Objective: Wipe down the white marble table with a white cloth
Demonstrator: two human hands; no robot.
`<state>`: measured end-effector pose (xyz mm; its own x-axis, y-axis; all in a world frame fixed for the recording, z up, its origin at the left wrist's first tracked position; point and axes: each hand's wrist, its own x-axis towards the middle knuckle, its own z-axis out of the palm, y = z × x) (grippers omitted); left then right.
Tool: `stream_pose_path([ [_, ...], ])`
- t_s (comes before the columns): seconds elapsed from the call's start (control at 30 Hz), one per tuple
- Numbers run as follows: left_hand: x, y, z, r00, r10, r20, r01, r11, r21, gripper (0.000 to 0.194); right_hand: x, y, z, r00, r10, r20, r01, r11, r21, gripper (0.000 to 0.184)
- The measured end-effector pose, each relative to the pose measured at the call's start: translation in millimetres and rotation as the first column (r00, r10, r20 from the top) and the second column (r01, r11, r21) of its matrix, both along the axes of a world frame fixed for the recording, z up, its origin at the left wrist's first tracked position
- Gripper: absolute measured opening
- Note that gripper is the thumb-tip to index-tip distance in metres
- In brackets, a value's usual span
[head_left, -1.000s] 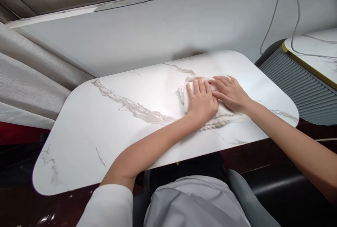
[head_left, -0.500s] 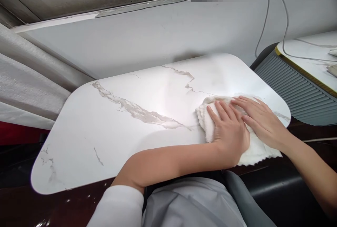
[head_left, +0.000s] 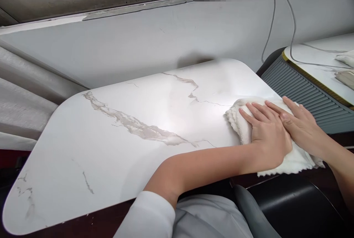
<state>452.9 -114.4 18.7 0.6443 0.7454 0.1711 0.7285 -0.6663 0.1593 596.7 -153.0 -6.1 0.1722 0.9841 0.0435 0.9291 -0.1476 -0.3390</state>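
Note:
A white towel (head_left: 297,158) with a scalloped edge lies folded at the right end of a white marbled tabletop (head_left: 110,164), its lower part hanging past the front edge. My left hand (head_left: 269,133) presses flat on the towel, fingers stretched out and pointing up and left. Against it, my right hand (head_left: 301,125) also rests flat on the towel, fingers extended, with its thumb side touching the back of my left hand. Both palms are hidden, as is the tabletop's right corner under the towel and hands.
A white panel wall (head_left: 124,42) runs behind the tabletop, with curtains (head_left: 24,98) at left. To the right stands a grey ribbed cabinet (head_left: 304,90) with a white top bearing cloths (head_left: 347,77). A cable (head_left: 293,20) loops down to it. A black seat (head_left: 293,205) sits in front.
Both hands have slid the towel to the right, toward the tabletop's right end. My view has shifted slightly as well.

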Motion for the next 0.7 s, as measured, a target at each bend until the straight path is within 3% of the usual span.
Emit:
stream_pose_path([
  [0.13,11,14,-3.2,1.0,-0.01,-0.029,0.012,0.999,0.051,0.058,2,20,8.0,0.984,-0.18,-0.015,0.18,0.983,0.02,0.063],
  [0.27,22,34,-7.2,1.0,0.005,0.002,-0.005,0.998,0.064,0.058,7,46,15.7,0.97,-0.243,-0.019,0.241,0.968,-0.07,0.063],
  [0.43,31,72,-12.7,0.996,0.063,0.063,-0.067,0.995,0.073,0.057,9,91,23.8,0.979,-0.205,-0.002,0.204,0.972,-0.121,0.059],
  [0.7,29,162,-17.3,0.983,0.159,0.091,-0.159,0.987,-0.005,0.051,10,185,17.3,0.995,-0.064,0.073,0.066,0.997,-0.038,0.055],
])
